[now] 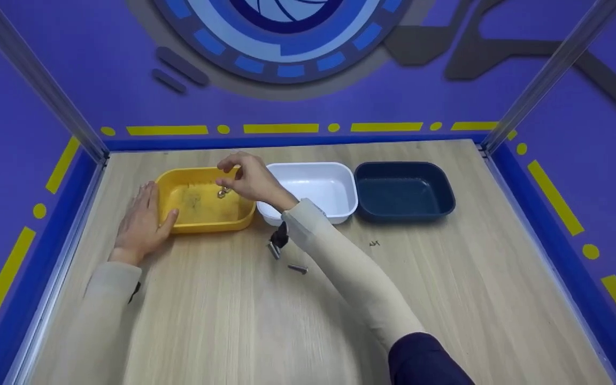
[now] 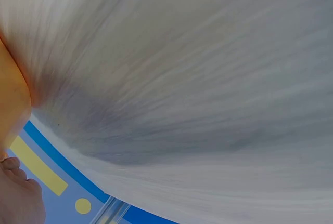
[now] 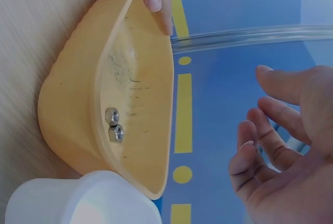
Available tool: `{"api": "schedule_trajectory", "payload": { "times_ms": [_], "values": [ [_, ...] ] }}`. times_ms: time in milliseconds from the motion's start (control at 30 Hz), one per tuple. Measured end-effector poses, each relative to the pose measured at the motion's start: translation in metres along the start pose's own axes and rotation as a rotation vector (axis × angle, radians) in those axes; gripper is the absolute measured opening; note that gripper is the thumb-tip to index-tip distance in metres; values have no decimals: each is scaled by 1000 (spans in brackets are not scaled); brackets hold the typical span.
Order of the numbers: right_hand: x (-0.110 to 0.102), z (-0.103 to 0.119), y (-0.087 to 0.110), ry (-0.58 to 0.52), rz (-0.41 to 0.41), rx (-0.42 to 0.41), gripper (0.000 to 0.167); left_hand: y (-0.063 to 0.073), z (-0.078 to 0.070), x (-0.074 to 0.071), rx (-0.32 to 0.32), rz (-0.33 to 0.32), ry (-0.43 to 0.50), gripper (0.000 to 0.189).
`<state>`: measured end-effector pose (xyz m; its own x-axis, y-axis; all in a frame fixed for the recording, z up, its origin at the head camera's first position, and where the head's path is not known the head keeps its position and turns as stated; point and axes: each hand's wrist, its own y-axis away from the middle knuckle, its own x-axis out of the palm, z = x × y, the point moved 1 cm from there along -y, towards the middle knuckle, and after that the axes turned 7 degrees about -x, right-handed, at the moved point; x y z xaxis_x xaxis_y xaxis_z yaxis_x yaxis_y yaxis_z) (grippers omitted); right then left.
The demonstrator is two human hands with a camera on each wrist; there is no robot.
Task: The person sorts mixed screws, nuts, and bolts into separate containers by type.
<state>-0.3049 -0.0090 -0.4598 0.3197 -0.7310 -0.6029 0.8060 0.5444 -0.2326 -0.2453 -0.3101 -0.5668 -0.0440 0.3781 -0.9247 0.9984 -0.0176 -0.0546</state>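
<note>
My left hand [image 1: 139, 222] lies along the left end of the yellow tray [image 1: 209, 227], its fingers straight against the outer wall and the thumb near the front corner. Above the tray's right side hovers my right hand [image 1: 252, 179], fingers loosely bent. In the right wrist view, a gap shows between that hand's thumb and fingertips, with nothing held. Two hex nuts [image 3: 114, 125] sit together on the yellow tray's floor, below the right hand. The left wrist view mostly shows blurred pale surface, with part of a hand [image 2: 21, 190] at the lower left.
A white tray [image 1: 321, 187] stands right of the yellow one, partly behind my right wrist, and a dark blue tray [image 1: 404, 192] beside it. A bolt [image 1: 298, 269] lies on the wooden table [image 1: 222, 321]; small dark pieces [image 1: 374, 243] lie farther right. Blue panels [image 1: 570, 160] enclose the table.
</note>
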Motion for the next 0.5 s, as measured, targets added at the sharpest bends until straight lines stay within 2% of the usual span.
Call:
{"api": "schedule_trajectory", "payload": {
  "times_ms": [300, 500],
  "values": [
    [-11, 9, 16, 16, -13, -35, 32, -2, -1, -1, -4, -2, -8, 92],
    [-17, 12, 25, 26, -19, -94, 35, -1, -1, 0, -8, 20, -4, 94]
  ]
}}
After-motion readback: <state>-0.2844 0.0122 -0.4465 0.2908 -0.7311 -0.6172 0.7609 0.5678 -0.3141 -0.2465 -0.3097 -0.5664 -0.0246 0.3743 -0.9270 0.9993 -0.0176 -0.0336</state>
